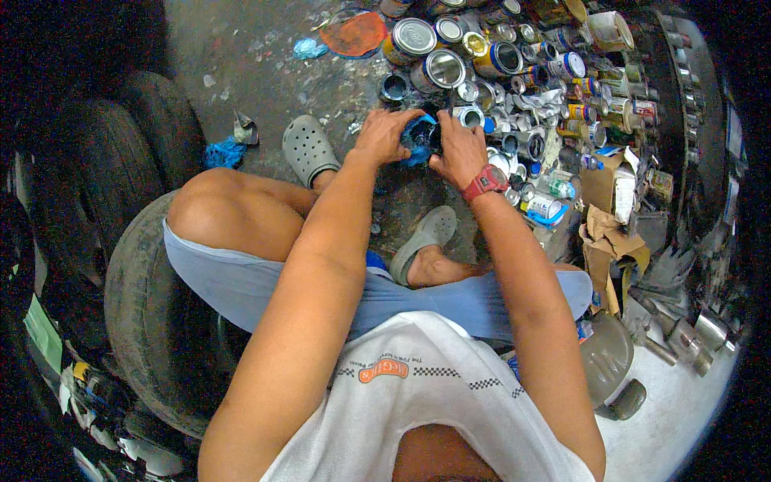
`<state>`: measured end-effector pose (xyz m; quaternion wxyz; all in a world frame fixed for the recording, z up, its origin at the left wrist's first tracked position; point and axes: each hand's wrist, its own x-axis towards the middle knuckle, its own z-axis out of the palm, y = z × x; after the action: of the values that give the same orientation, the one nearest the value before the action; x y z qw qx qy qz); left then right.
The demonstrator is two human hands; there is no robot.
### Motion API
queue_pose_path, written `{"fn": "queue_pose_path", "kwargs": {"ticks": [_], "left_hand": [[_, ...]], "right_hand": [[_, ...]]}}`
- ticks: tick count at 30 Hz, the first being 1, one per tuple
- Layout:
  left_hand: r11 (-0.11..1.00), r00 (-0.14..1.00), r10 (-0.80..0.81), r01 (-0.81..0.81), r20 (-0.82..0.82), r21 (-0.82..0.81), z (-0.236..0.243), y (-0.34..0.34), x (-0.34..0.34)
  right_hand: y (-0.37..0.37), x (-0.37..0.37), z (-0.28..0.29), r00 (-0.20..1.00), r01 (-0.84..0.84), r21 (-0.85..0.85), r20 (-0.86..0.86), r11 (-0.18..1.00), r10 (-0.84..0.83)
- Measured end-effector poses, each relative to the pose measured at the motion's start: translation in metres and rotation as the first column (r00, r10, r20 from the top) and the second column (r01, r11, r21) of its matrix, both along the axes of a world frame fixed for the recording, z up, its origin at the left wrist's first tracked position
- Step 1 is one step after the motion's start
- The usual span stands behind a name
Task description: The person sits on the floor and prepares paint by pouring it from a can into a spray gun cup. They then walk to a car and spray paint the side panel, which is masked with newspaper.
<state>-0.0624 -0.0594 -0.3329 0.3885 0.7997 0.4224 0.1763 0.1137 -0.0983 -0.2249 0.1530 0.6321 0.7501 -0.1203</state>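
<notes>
Both of my hands are around a small round paint can (418, 151), dark inside and bright blue along its rim and wall. My left hand (381, 136) closes on its left side, fingers curled toward the rim. My right hand (463, 151) grips from the right, and a red watch sits on that wrist. Whether the blue is wet paint or a rag, I cannot tell. Just beyond my hands stands another opened can (393, 87) with a dark inside. A larger lidded can (442, 70) is beside it.
Many paint cans (503, 58) crowd the floor to the far right. Tires (148, 297) are stacked at my left. Blue crumpled cloth (226, 153) and an orange-red disc (353, 34) lie on the stained floor. Torn cardboard (608, 241) and a plastic jug (604, 353) are at the right.
</notes>
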Motion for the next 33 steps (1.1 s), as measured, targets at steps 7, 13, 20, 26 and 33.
{"fn": "queue_pose_path", "kwargs": {"ticks": [7,13,20,26,33], "left_hand": [[0.999,1.0,0.015,-0.015,0.011,0.038,-0.002,-0.001,-0.001],[0.999,1.0,0.015,-0.016,0.008,0.032,-0.005,-0.003,-0.001],[1.0,1.0,0.013,-0.013,0.02,0.002,-0.011,0.0,0.003],[0.999,1.0,0.015,-0.015,-0.009,-0.03,-0.002,0.0,0.003],[0.999,1.0,0.011,-0.011,-0.011,-0.039,-0.01,0.001,0.006]], "right_hand": [[0.006,-0.003,0.003,0.995,-0.067,-0.04,0.066,0.997,0.07],[0.006,-0.004,0.006,0.993,-0.081,-0.033,0.086,0.996,0.083],[0.006,-0.003,0.017,0.989,-0.105,-0.021,0.106,0.994,0.107],[0.009,-0.002,0.023,0.984,-0.139,0.007,0.114,0.99,0.137],[0.012,-0.005,0.033,0.982,-0.145,-0.034,0.117,0.989,0.148]]}}
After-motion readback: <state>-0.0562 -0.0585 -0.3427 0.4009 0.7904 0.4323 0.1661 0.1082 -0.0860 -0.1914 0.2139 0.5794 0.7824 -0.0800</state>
